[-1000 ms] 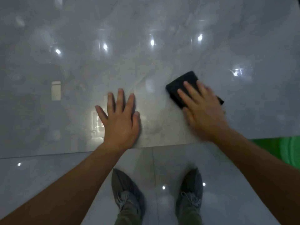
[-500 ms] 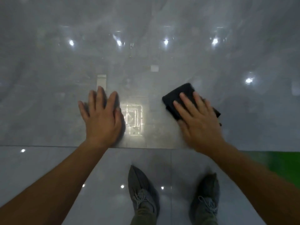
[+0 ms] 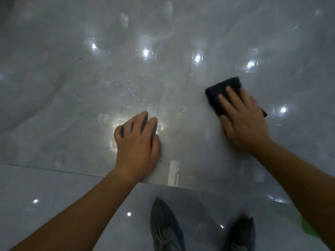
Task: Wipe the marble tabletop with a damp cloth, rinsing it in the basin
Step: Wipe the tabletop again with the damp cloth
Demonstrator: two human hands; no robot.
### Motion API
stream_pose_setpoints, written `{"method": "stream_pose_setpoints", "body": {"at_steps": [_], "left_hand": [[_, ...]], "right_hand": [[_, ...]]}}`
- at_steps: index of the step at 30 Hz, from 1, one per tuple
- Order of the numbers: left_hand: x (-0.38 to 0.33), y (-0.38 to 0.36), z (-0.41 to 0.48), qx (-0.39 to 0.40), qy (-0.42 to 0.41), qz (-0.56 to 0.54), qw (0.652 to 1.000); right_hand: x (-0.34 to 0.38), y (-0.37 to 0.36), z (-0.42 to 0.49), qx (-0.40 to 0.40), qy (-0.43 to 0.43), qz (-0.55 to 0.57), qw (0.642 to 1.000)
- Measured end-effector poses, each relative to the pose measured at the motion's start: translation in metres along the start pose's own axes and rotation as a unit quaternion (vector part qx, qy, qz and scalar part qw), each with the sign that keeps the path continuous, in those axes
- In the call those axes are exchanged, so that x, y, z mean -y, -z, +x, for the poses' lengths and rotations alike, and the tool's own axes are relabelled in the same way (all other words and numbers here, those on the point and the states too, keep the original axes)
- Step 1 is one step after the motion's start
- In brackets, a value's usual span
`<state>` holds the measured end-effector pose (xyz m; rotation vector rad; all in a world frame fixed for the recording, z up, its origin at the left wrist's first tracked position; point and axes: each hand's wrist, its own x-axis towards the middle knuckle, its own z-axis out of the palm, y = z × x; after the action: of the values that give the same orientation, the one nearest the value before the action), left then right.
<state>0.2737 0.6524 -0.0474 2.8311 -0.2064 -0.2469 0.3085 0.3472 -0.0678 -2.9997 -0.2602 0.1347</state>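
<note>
A glossy grey marble tabletop [image 3: 90, 91] fills most of the view, mirroring ceiling lights. A folded black cloth [image 3: 220, 91] lies flat on it at the right. My right hand [image 3: 243, 120] presses down on the cloth with straight fingers, covering its near half. My left hand [image 3: 137, 140] rests on the bare marble near the front edge, its fingers loosely bent and holding nothing. The basin is not in view.
The table's front edge [image 3: 72, 172] runs across the lower part of the view. Below it is a shiny tiled floor [image 3: 45, 196] with my two grey shoes [image 3: 166, 225]. A bright green object [image 3: 308, 227] peeks out at the lower right, behind my right forearm.
My right hand and the cloth have slid to the right and slightly away from me. My left hand has shifted on the marble and its fingers have gone from flat to bent.
</note>
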Motion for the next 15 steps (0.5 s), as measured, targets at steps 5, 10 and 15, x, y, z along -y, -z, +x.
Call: {"method": "stream_pose_setpoints", "body": {"at_steps": [5, 10, 15], "left_hand": [[0.028, 0.012, 0.042, -0.023, 0.038, -0.009, 0.999], [0.043, 0.014, 0.064, -0.007, 0.064, 0.006, 0.998], [0.051, 0.017, 0.065, -0.010, 0.058, -0.011, 0.998]], "right_hand": [[0.047, 0.000, 0.111, -0.049, -0.133, 0.010, 0.990], [0.114, -0.014, 0.030, 0.026, 0.155, -0.004, 0.988], [0.031, -0.001, 0.092, -0.003, 0.013, -0.007, 1.000]]}}
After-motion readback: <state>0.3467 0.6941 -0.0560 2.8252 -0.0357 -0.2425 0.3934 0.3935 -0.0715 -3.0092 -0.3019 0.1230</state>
